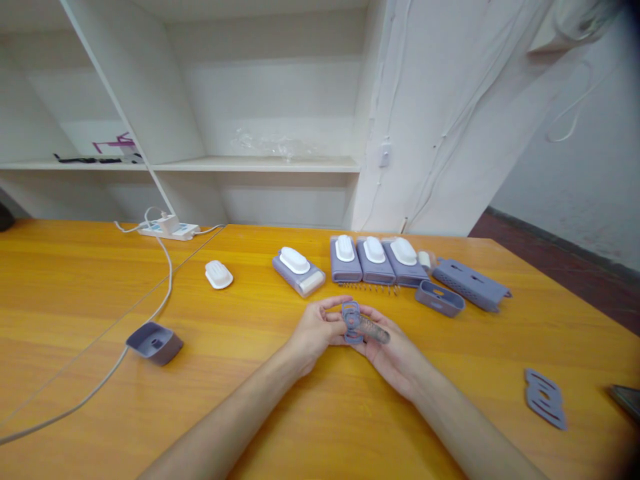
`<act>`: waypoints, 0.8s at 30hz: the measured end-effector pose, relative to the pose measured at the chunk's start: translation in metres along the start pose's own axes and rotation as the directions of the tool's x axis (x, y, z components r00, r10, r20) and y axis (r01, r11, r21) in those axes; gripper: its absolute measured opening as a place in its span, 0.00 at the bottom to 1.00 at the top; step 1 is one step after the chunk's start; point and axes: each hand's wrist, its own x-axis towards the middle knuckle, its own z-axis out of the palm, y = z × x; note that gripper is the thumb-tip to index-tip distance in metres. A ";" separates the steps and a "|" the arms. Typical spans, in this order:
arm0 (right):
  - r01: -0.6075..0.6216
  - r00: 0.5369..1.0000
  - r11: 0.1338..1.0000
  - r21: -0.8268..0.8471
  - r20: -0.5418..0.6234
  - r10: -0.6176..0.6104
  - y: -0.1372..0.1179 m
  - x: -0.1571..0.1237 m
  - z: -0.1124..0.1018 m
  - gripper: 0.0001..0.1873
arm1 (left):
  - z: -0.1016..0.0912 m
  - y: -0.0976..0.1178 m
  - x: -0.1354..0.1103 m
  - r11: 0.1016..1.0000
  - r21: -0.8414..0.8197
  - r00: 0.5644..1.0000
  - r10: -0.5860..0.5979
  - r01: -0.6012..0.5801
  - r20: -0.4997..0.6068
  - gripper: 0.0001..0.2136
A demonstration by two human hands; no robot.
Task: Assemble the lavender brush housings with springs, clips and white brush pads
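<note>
Above orange wooden table (340, 433) | left hand (314, 335) pinches blue-grey openwork plastic piece (351, 322) | right hand (395, 360) under mottled-grey cylinder (375, 330), closure unclear | best pinch lightly

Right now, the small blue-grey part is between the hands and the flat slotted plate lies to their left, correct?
Not quite: in the head view, the flat slotted plate lies right, not left, of the left hand and right hand. The small blue-grey part is indeed between them.

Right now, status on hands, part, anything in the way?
Left hand grips blue-grey part. Right hand alongside, mottled cylinder over its palm. No obstruction visible at hands; small metal pieces lined up just beyond.
</note>
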 end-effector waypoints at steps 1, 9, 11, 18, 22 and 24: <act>-0.001 1.000 1.000 0.008 0.001 0.001 0.000 0.000 0.000 0.12 | 0.000 0.000 0.000 1.000 -0.001 1.000 -0.002 0.002 0.001 0.30; -0.001 0.995 1.000 0.022 0.098 -0.001 0.001 0.002 -0.003 0.12 | -0.002 0.004 -0.002 0.999 0.042 1.000 -0.017 0.018 -0.021 0.31; 0.003 0.996 1.000 0.016 0.093 -0.005 0.000 0.000 -0.003 0.13 | -0.003 0.003 -0.002 0.999 0.050 1.000 -0.012 0.013 -0.019 0.31; 0.308 0.951 0.913 -0.268 0.064 -0.302 0.009 0.002 0.002 0.31 | -0.005 0.005 -0.001 1.000 0.008 0.999 -0.018 0.018 -0.050 0.30; 0.444 0.855 0.684 -0.579 0.046 -0.516 0.013 0.009 -0.004 0.15 | -0.008 0.004 0.001 0.999 0.029 0.999 0.018 -0.017 -0.027 0.32; 0.435 0.836 0.641 -0.632 0.020 -0.548 0.011 0.011 -0.007 0.12 | -0.009 0.002 0.002 0.995 0.085 0.998 0.055 -0.055 -0.002 0.34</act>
